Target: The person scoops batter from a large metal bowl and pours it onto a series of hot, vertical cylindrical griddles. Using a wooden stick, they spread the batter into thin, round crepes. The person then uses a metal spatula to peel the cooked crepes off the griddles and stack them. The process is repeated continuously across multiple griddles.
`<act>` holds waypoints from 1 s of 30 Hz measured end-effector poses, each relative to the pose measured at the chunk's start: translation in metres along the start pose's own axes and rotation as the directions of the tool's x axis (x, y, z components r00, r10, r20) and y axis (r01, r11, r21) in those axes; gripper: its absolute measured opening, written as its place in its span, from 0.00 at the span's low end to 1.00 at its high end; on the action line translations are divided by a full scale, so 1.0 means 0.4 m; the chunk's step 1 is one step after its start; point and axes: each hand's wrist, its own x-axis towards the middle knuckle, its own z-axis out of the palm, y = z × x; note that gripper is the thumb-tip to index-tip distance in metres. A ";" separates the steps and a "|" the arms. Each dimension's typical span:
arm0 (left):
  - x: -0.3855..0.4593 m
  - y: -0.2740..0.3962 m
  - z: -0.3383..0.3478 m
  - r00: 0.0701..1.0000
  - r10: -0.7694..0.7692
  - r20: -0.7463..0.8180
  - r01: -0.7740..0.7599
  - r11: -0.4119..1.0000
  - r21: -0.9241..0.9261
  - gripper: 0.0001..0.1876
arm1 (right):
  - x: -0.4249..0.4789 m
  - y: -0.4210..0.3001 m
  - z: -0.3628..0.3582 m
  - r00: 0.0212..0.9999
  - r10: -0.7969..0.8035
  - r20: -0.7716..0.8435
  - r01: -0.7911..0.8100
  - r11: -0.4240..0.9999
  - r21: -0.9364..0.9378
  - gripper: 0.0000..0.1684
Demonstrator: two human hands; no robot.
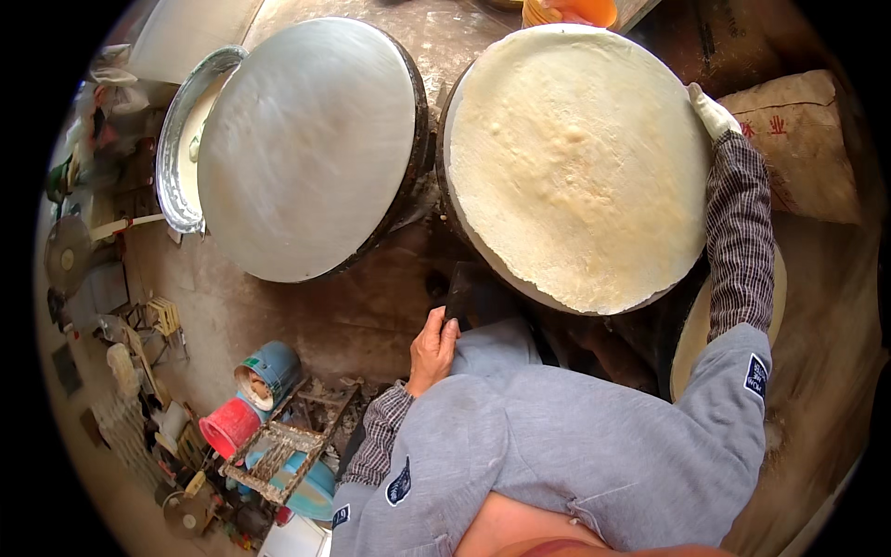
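Note:
A large thin pale flatbread or crepe point(578, 167) covers most of the round griddle on the right. Its surface has small bubbles and faint browning, and the near edge is ragged. My right hand point(713, 115), in a white glove, is at the crepe's far right edge; its fingertips are partly hidden, so its grip is unclear. My bare left hand point(433, 351) is closed around the edge of a dark flat plate-like piece point(470, 296) near my lap. To the left stands a second round griddle point(313, 150), its grey metal top bare.
A metal basin point(166, 163) of pale batter adjoins the left griddle. An orange bucket point(532, 14) stands behind the right one. Beyond my right arm lies a brown sack point(800, 146); a pale round surface point(706, 341) shows beneath it. Buckets point(230, 425) and a crusted rack point(282, 445) are lower left.

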 end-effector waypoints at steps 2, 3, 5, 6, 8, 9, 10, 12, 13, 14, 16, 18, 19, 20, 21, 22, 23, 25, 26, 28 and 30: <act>0.001 -0.010 0.003 1.000 -0.019 -0.008 0.019 1.000 -0.023 0.09 | 0.042 -0.013 0.021 1.000 -0.026 0.013 0.026 1.000 0.009 0.56; -0.002 -0.012 0.005 0.999 -0.033 -0.007 0.033 0.999 -0.040 0.09 | 0.044 -0.014 0.020 1.000 0.003 0.021 -0.003 1.000 0.010 0.56; 0.007 -0.011 0.003 0.999 -0.025 -0.027 0.024 1.000 -0.016 0.09 | 0.038 -0.013 0.004 0.997 0.061 0.038 -0.061 0.998 0.011 0.57; 0.019 -0.008 0.001 0.999 -0.020 -0.044 0.020 1.000 -0.004 0.09 | 0.027 -0.020 -0.003 0.995 0.090 0.035 -0.088 0.995 -0.053 0.57; 0.067 0.015 -0.012 0.996 0.005 -0.088 -0.006 1.000 -0.010 0.09 | -0.083 -0.077 -0.019 0.968 0.249 0.035 -0.248 0.968 -0.036 0.59; 0.099 0.027 -0.020 0.995 0.026 -0.100 -0.028 0.999 -0.016 0.09 | -0.082 -0.003 -0.039 0.962 0.267 0.051 -0.266 0.964 -0.019 0.59; 0.126 0.037 -0.028 0.994 0.042 -0.100 -0.044 0.999 -0.021 0.09 | -0.079 0.070 -0.051 0.956 0.284 0.072 -0.285 0.959 -0.003 0.58; 0.172 0.047 -0.035 0.991 0.070 -0.116 -0.075 0.997 -0.035 0.10 | -0.049 0.205 -0.066 0.973 0.194 0.129 -0.190 0.981 -0.035 0.57; 0.184 0.043 -0.041 0.984 0.122 -0.130 -0.124 0.992 -0.014 0.10 | -0.067 0.211 -0.065 0.974 0.194 0.118 -0.191 0.981 -0.035 0.57; 0.176 0.043 -0.041 0.989 0.078 -0.124 -0.086 0.994 -0.063 0.10 | -0.062 0.202 -0.066 0.972 0.210 0.110 -0.207 0.978 -0.038 0.57; 0.162 0.041 -0.052 0.994 -0.014 -0.106 -0.003 0.987 -0.160 0.08 | -0.074 0.159 -0.060 0.965 0.247 0.091 -0.246 0.969 -0.026 0.55; 0.140 0.032 -0.060 0.990 -0.116 -0.082 0.090 0.959 -0.268 0.07 | -0.106 0.107 -0.075 0.987 0.150 0.065 -0.156 0.981 0.113 0.50; 0.139 0.023 -0.062 0.990 -0.131 -0.057 0.100 0.922 -0.374 0.07 | -0.119 0.093 -0.076 0.994 0.102 0.046 -0.109 0.977 0.182 0.47; 0.137 0.012 -0.059 0.990 -0.142 -0.029 0.111 0.873 -0.475 0.07 | -0.064 0.162 -0.090 0.997 0.074 -0.023 -0.066 0.969 0.240 0.42; 0.135 0.008 -0.054 0.988 -0.154 -0.009 0.121 0.813 -0.569 0.06 | -0.066 0.150 -0.082 0.997 0.060 -0.040 -0.048 0.966 0.256 0.42; 0.132 0.021 -0.042 0.988 -0.153 0.009 0.121 0.746 -0.655 0.07 | -0.091 0.123 -0.086 0.997 0.048 -0.060 -0.030 0.963 0.268 0.41; 0.128 0.034 -0.035 0.988 -0.151 0.033 0.128 0.680 -0.722 0.06 | -0.107 0.106 -0.085 0.996 0.037 -0.081 -0.013 0.960 0.279 0.40; 0.124 0.043 -0.030 0.983 -0.177 0.051 0.157 0.659 -0.735 0.05 | -0.125 0.114 -0.089 0.994 0.057 -0.094 -0.031 0.967 0.254 0.43; 0.119 0.029 -0.029 0.980 -0.183 0.073 0.178 0.665 -0.725 0.05 | -0.130 0.118 -0.090 0.993 0.066 -0.100 -0.040 0.970 0.241 0.44; 0.111 0.006 -0.031 0.974 -0.195 0.115 0.219 0.678 -0.702 0.05 | -0.130 0.142 -0.099 0.993 0.063 -0.100 -0.033 0.962 0.272 0.43; 0.112 0.027 -0.039 0.980 -0.170 0.107 0.185 0.555 -0.811 0.04 | -0.142 0.123 -0.094 0.990 0.084 -0.115 -0.052 0.965 0.259 0.42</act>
